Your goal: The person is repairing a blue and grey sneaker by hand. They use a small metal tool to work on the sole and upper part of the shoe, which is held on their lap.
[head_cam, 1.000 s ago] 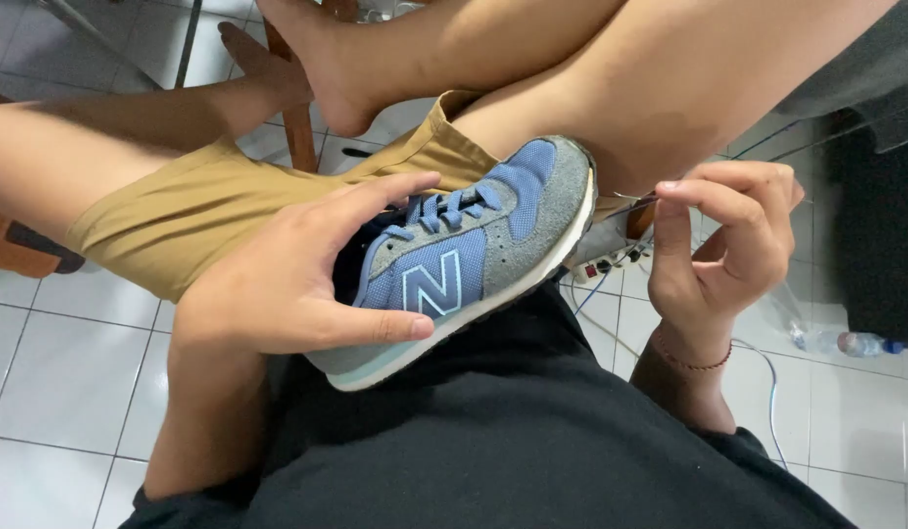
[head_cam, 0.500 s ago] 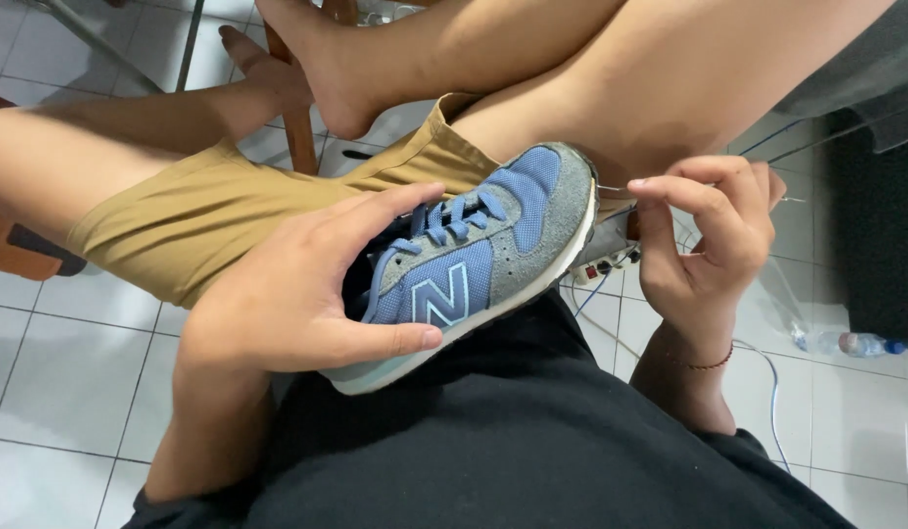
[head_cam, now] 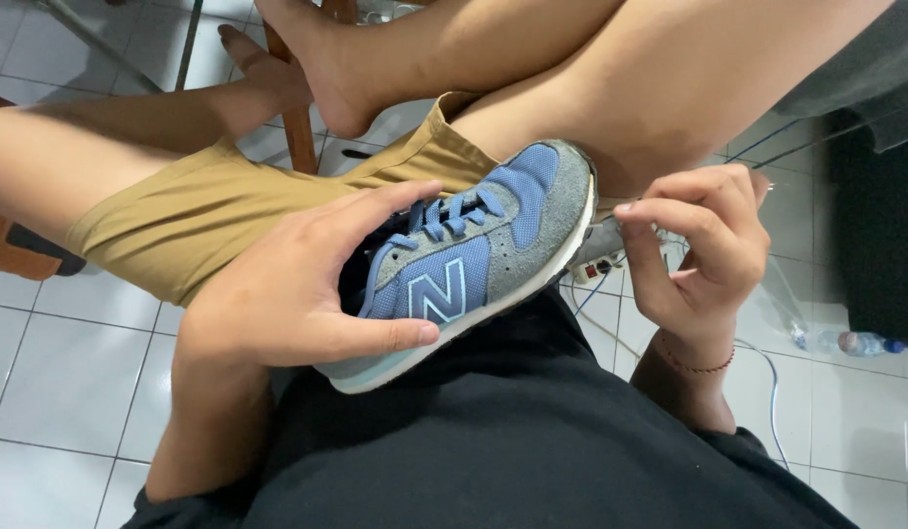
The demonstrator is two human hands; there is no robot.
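left hand (head_cam: 287,294) cupped, right hand (head_cam: 704,250) pinching

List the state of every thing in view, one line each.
Sneaker: on its side on the lap, laced, toe away from the camera.
Left hand: gripping the sneaker's heel end.
Right hand: beside the toe, fingers pinched; what they hold cannot be told.
Plastic bottle: lying on the tiled floor.

Shoe (head_cam: 483,260) is boxed in: left hand (head_cam: 297,294) wraps the heel side, bare legs (head_cam: 591,88) cross just above the toe, shorts (head_cam: 229,211) press on the far side, black shirt (head_cam: 532,431) sits beneath. Right hand (head_cam: 704,255) is just beside the toe. Open room: tiled floor (head_cam: 52,362) at left. Right floor is cluttered with cables (head_cam: 767,392), a power strip (head_cam: 596,264) and a bottle (head_cam: 846,342).
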